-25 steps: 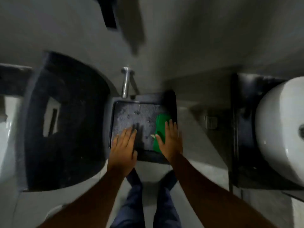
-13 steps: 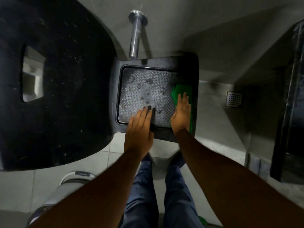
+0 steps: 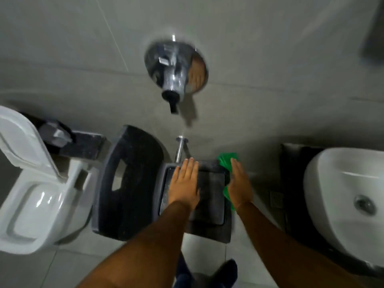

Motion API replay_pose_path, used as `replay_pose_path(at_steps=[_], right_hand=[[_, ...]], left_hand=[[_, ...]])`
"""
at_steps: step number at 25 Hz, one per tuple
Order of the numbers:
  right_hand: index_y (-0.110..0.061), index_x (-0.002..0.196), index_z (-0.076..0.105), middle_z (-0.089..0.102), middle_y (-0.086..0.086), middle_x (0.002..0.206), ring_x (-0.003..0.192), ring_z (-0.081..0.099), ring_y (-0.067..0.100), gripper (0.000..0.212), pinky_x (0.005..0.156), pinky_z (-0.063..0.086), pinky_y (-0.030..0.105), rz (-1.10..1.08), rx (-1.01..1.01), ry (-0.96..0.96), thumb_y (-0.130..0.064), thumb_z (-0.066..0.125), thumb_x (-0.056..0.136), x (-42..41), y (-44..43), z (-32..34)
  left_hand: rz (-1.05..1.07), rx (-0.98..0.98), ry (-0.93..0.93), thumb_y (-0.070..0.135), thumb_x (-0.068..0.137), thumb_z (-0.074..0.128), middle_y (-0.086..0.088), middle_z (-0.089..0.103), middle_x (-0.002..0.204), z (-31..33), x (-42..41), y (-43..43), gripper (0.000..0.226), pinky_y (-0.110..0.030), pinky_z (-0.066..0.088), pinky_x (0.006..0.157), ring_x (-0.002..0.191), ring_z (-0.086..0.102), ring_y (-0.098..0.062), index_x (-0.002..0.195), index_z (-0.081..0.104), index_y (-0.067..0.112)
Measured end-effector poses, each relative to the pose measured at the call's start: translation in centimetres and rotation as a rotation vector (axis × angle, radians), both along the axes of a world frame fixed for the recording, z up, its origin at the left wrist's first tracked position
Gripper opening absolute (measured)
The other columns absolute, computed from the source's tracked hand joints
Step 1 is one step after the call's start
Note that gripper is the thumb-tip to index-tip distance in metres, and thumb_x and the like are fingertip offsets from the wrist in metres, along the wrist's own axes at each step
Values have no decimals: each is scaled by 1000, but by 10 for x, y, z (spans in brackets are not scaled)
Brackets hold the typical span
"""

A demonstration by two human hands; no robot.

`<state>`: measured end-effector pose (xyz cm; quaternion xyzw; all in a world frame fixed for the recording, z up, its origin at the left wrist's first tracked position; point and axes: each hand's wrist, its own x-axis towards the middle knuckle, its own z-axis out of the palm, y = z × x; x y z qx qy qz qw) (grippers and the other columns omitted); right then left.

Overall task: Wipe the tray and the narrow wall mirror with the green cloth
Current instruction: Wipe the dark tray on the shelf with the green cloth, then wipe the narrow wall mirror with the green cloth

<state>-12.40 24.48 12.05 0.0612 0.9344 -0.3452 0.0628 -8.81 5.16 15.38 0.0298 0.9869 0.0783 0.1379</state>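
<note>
A: Green cloth first: where does it lie?

B: Along the right edge of the black tray, pinned under the right hand. That hand lies flat on top, palm down, fingers straight and close together. They press on the cloth rather than curl round it. Green shows beyond the fingertips and again by the wrist.

A: And the other hand?

B: The left hand is flat on the tray's left part, fingers straight and held side by side, gripping nothing. The tray's sunken middle looks dull and grey; motion blur hides its texture.

A: Any writing or brand to read?

B: None that I can make out; the picture is smeared.

A: What holds the tray?

B: It juts from the wall on a chrome rod. Just beside it on the left is a black speckled stone slab with a cut-out slot.

A: The room?

B: A bathroom with large pale grey wall tiles. A chrome wall fitting sits above the tray. A white toilet with its lid up stands at the left, a white washbasin at the right, and a small floor drain lies between tray and basin. Dark trouser legs show at the bottom.
</note>
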Motion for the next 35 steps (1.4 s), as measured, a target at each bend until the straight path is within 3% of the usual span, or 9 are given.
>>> replay_pose_path(at_steps=[3,8,12,19,22,26,28,32,35], right_hand=[[7,153,47,44,24,164,156,41,41,61,131,33,54,-52,-57,307,15,39,93,-20,5,111],[3,150,54,52,19,161,155,45,35,59,129,35,50,-104,-181,829,10,36,94,-85,11,314],[-2,150,56,57,14,158,153,47,30,58,128,38,48,-100,-164,1142,18,44,97,-117,22,476],[-3,150,57,56,16,157,151,50,29,50,129,41,33,-122,-199,1573,9,42,103,-125,41,656],[-4,150,56,55,16,158,151,50,26,52,125,39,18,-174,-279,1622,12,43,103,-120,58,691],[-14,144,62,62,7,151,138,56,13,47,101,48,1,-388,-786,1491,7,44,105,-112,96,711],[-17,143,62,62,5,151,137,56,11,46,94,44,-8,-461,-807,1516,5,45,106,-113,129,720],[-19,146,58,60,2,155,147,55,18,47,118,47,16,-500,-690,1549,3,44,106,-122,183,679],[-21,149,55,57,1,158,148,50,9,48,118,45,11,-566,-648,1476,1,44,108,-145,219,604]], left_hand=[[-108,4,228,29,99,56,-6,-2,192,117,-53,16,99,-43,-8,141,178,-6,-23,183,5,15],[-104,-78,865,28,82,67,-12,35,185,325,-125,41,95,-54,22,141,172,31,-31,173,46,11],[-84,-111,1135,27,85,70,-11,33,186,465,-149,48,96,-53,9,140,173,29,-31,175,42,14],[-79,-100,1387,34,96,66,-10,22,189,582,-165,60,93,-52,-1,139,176,19,-30,180,28,19],[-116,-63,1438,33,97,59,-10,24,189,603,-170,74,88,-53,5,140,175,21,-30,179,31,19],[-284,-91,1445,34,102,58,-10,20,190,613,-184,108,85,-53,5,141,176,16,-30,180,29,21],[-349,-74,1442,38,105,56,-9,16,190,635,-199,139,84,-51,2,141,177,13,-30,181,26,21],[-425,-72,1356,50,111,52,-8,4,192,648,-221,208,87,-48,-9,138,178,2,-30,183,12,23],[-516,-56,1343,52,109,52,-8,0,192,637,-243,253,90,-51,-5,140,177,-1,-30,184,10,24]])
